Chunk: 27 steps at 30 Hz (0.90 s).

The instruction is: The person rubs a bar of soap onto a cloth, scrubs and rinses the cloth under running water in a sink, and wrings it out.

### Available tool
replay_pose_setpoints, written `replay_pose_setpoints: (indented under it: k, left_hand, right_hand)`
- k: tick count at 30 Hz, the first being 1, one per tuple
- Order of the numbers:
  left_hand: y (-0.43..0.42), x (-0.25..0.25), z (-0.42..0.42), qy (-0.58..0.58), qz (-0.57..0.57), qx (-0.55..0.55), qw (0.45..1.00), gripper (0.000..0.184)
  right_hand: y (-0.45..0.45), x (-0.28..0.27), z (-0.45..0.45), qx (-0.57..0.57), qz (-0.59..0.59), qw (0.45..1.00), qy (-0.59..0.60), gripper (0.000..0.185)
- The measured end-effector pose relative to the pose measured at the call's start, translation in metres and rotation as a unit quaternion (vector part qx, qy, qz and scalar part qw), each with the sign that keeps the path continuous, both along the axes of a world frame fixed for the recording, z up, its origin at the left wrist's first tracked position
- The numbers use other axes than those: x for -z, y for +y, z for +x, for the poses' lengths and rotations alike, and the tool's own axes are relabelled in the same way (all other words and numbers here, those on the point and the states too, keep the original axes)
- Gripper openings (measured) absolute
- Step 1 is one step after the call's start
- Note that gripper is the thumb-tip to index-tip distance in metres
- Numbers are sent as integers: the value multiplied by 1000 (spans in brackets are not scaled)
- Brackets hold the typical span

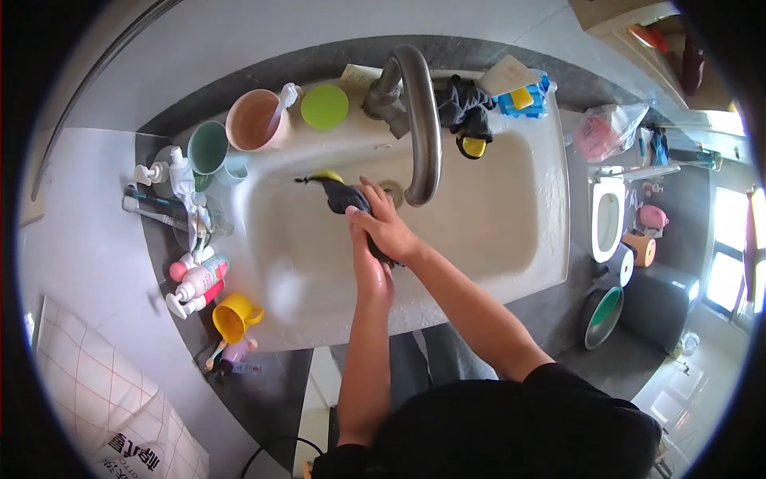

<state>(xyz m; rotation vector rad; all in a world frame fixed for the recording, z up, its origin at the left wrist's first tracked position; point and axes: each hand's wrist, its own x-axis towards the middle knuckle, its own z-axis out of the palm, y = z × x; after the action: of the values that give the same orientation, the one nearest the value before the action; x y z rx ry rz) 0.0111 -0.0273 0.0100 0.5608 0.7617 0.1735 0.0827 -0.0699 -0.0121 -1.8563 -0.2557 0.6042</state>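
A left hand point(371, 270) and right hand point(388, 228) clasp a dark, yellow-tipped cloth point(343, 198), each grip closed on it, above a white sink point(483, 227). A metal faucet point(424, 120) arches nearby.

Bold black Chinese characters, tilted and too warped to read surely, mark a checked bag point(120, 391) at lower left — beside them, smaller lettering shows what looks like "OTTO." Print on a pink bottle point(201, 278) — too small to make out.
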Motion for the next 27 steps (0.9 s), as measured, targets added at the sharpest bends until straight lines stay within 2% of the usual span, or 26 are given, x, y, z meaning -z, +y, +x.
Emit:
replay_pose_setpoints:
  k: [1,2,4,5,6,8,9,10,12,14,16,17,18,21,22,23,24,26,27]
  left_hand:
    - [3,-1,2,39,-5,4,999,58]
    - [8,1,-2,40,-8,3,999,58]
    - [28,22,2,-93,-150,60,982,55]
    - [30,39,14,-314,-289,68,902,63]
    - [27,52,11,-313,-291,67,902,63]
    - [24,29,17,-91,-122,45,987,57]
    - [17,8,13,-55,-44,31,997,58]
    - [9,-1,16,-54,-45,30,997,58]
    - [-4,-9,14,57,-26,-44,997,60]
    - [-9,12,12,64,13,-80,995,62]
    - [-1,25,14,166,140,-131,967,66]
    - [16,13,18,253,211,-58,942,67]
    - [21,14,19,252,207,-56,944,67]
    - [27,31,16,147,115,-116,976,60]
    - [31,33,14,150,115,-115,975,60]
    - [35,34,15,116,24,-101,988,57]
    - [40,36,16,79,-67,-87,991,55]
    - [41,52,11,30,-95,-54,994,56]
    - [35,65,9,1,-93,-49,994,54]
  right_hand:
    - [-2,-14,3,1,88,994,72,52]
    - [-5,-16,-5,0,85,994,73,52]
    - [-6,-21,-19,-20,-57,997,-38,45]
    - [0,-26,-29,33,-90,979,-178,32]
    - [-2,-28,-27,33,-92,979,-177,32]
    - [2,-42,-9,39,-57,993,-98,28]
    - [-1,-32,3,2,-8,997,-81,30]
    - [-1,-29,17,1,-8,997,-80,30]
    - [-4,-25,30,17,133,987,87,30]
    - [-6,-27,23,8,91,995,40,34]
    - [-3,-24,-6,39,-46,996,-64,34]
    - [-1,-23,-17,71,-57,978,-187,39]
    - [-2,-23,-32,77,-83,970,-214,39]
    - [0,-50,-30,65,-99,964,-237,43]
    - [-1,-51,-21,33,-89,985,-147,45]
    - [-3,-51,-12,1,-77,995,-60,46]
    - [-9,-47,-5,1,-77,995,-62,46]
    - [-21,-38,1,-56,34,998,-9,45]
    - [-20,-37,-6,-10,-5,998,-66,36]
